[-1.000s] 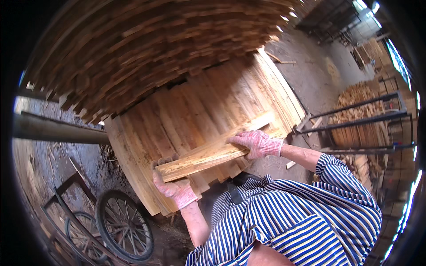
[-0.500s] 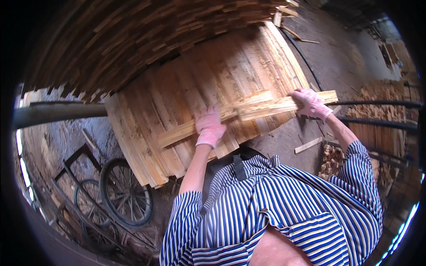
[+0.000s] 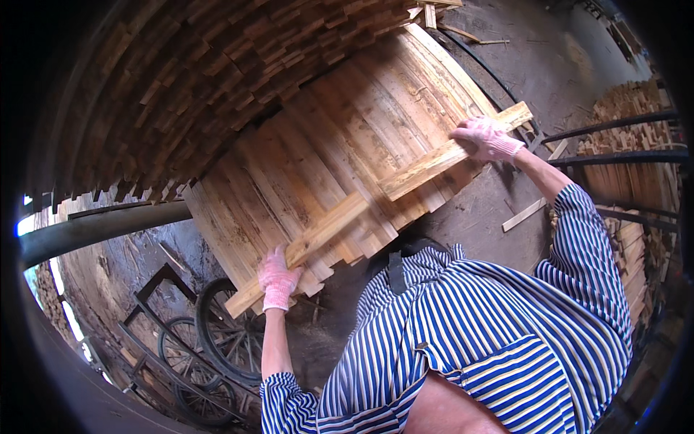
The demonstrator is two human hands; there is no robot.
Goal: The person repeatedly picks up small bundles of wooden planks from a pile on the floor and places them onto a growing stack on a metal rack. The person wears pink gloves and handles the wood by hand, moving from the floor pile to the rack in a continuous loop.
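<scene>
My left hand [image 3: 278,278], in a pink knitted glove, is closed over a narrow wooden plank [image 3: 329,230] near its left end. That plank lies aslant across a layer of side-by-side boards [image 3: 303,166], its left end sticking out past them. My right hand [image 3: 486,137], gloved alike, grips a second, paler wooden plank [image 3: 426,170] close to its right end, fingers over its far edge. The second plank runs roughly in line with the first, its left end close to the first one's right end. My palms hide parts of both planks.
A tall stack of wood strips [image 3: 195,79] rises beyond the boards. Wheels [image 3: 228,329] and a metal frame [image 3: 148,304] stand at lower left. A thick pole [image 3: 108,228] crosses at left; dark bars [image 3: 614,160] and more stacked wood [image 3: 625,108] are at right.
My left hand has shifted left and nearer, to the left end of its plank, which has also moved that way. My right hand still holds its plank, now tilted more. The view has turned.
</scene>
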